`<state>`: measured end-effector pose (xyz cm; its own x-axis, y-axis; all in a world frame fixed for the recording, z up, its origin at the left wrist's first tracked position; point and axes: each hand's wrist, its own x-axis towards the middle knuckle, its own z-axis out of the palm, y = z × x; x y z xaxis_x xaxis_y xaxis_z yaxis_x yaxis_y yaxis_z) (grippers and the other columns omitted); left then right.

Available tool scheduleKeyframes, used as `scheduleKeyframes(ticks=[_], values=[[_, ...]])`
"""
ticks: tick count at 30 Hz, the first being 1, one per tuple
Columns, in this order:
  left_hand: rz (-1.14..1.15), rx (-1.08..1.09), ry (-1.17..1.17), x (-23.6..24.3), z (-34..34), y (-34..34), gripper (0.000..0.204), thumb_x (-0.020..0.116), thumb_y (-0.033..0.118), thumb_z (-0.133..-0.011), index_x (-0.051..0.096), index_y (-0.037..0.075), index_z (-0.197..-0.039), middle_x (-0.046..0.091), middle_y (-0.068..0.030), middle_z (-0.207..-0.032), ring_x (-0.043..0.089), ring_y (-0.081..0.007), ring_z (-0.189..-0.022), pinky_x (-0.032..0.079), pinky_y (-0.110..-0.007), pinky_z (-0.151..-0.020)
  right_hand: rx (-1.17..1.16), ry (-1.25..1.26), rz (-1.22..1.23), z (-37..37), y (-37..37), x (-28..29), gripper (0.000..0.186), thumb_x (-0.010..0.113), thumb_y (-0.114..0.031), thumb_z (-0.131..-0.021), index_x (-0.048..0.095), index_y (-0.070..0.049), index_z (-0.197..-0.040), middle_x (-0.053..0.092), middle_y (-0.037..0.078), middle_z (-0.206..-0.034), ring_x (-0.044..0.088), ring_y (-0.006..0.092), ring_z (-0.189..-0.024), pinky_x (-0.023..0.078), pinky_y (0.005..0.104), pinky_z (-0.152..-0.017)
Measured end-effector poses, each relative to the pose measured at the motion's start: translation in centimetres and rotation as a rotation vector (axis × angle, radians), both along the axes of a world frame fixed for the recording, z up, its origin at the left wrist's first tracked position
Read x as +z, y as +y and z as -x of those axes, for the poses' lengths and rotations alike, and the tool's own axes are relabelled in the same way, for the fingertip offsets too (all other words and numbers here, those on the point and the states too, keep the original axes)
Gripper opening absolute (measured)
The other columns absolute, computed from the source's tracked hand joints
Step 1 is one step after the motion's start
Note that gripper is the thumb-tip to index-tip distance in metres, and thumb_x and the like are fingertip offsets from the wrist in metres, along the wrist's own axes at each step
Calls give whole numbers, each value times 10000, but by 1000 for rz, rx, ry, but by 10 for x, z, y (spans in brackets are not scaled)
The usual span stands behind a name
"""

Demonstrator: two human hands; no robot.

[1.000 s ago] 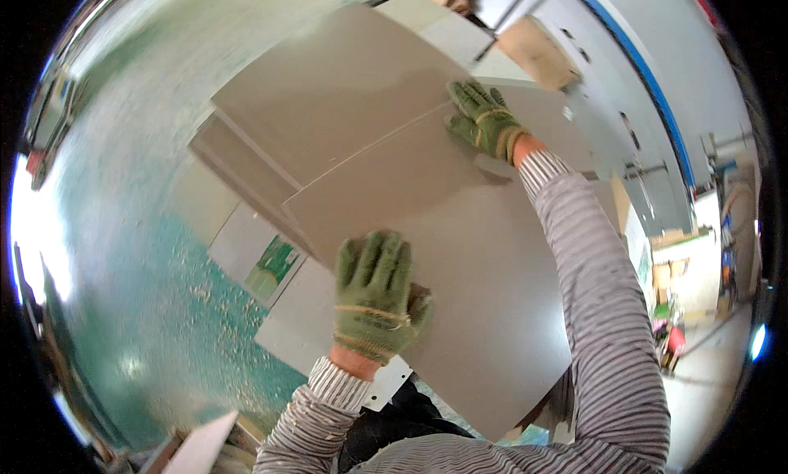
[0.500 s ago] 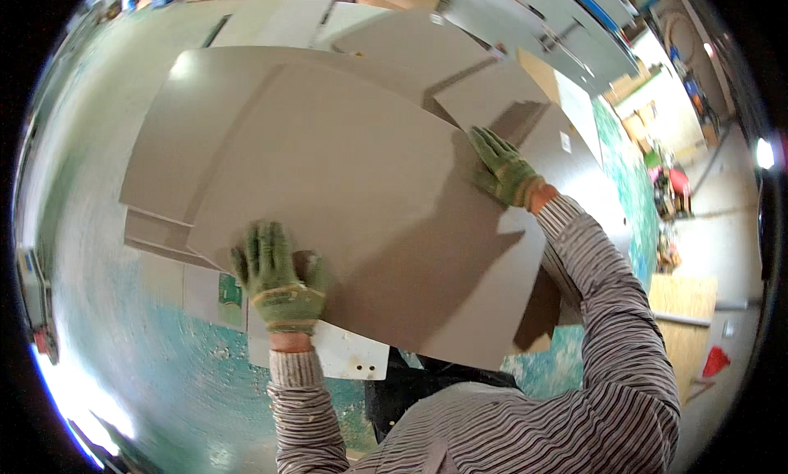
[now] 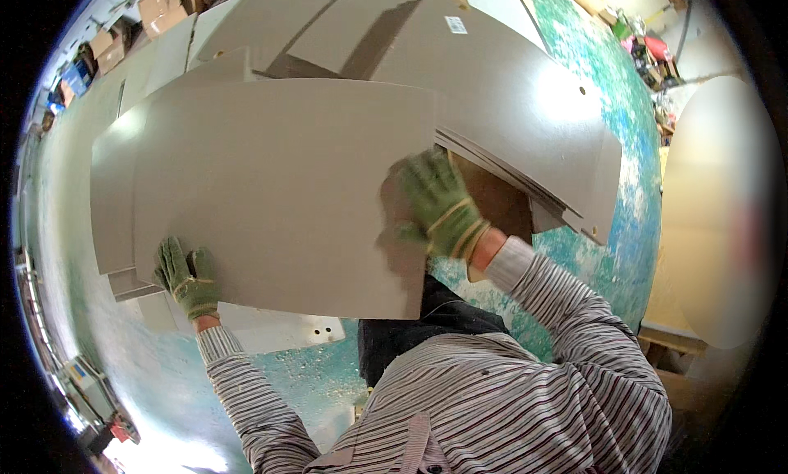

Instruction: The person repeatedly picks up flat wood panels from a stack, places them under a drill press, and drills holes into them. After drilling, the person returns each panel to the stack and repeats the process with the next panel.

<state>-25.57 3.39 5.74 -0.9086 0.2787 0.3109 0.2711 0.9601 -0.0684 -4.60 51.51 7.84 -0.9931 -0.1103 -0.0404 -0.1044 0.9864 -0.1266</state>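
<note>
A large flat grey-beige panel (image 3: 287, 195) lies on top of other panels in front of me. My left hand (image 3: 190, 281), in a green knitted glove, rests its outstretched fingers on the panel's near left edge, the thumb held apart. At the right edge of the same panel is my right hand (image 3: 443, 203), in a matching glove and somewhat blurred. Its fingers are extended over the surface, gripping nothing visible; whether the palm touches the panel I cannot tell.
Further grey-beige panels (image 3: 509, 72) spread behind and to the right, one bearing a white label (image 3: 455, 25). A white board with holes (image 3: 279, 330) sticks out below the near edge. Cardboard boxes (image 3: 162, 10) stand at the far left. The floor (image 3: 566, 285) is green and worn.
The top panel has shifted left and now lies straighter, uncovering panel edges at its right. Both hands have moved left with it. The view has turned too.
</note>
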Motion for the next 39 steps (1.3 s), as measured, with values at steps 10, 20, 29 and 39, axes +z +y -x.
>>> scheduleKeyframes(ticks=[10,20,29,39], values=[[110,114,-87,-8,3,-5,614,466,443,-1018,378,122,-1534,348,-111,-1599,286,-300,-1488,122,-503,-1220,485,329,610,-77,-14,11,350,680,-271,-862,641,-134,-1181,571,115,-1358,548,322,-1274,440,512,-1072],[-1774,194,-45,-69,-47,-25,564,494,314,-1027,342,104,-1528,304,-114,-1606,303,-292,-1465,283,-476,-1176,-994,-108,2084,50,31,-46,275,617,-179,-966,641,-76,-1220,688,117,-1158,661,224,-1031,553,374,-887],[-2614,463,-823,-17,-295,114,542,546,499,-994,617,34,-1261,683,-122,-1206,670,-281,-1060,538,-426,-951,-522,-214,1808,-14,19,-58,290,669,-138,-910,646,-34,-1181,700,149,-1109,693,279,-977,579,399,-844],[-2275,468,-703,-5,-322,64,344,616,108,-972,568,-1,-1294,631,-131,-1271,639,-252,-1130,557,-396,-934,-496,-542,1984,-29,41,-18,251,587,-218,-1001,630,-40,-1174,663,99,-998,654,217,-875,562,342,-788]])
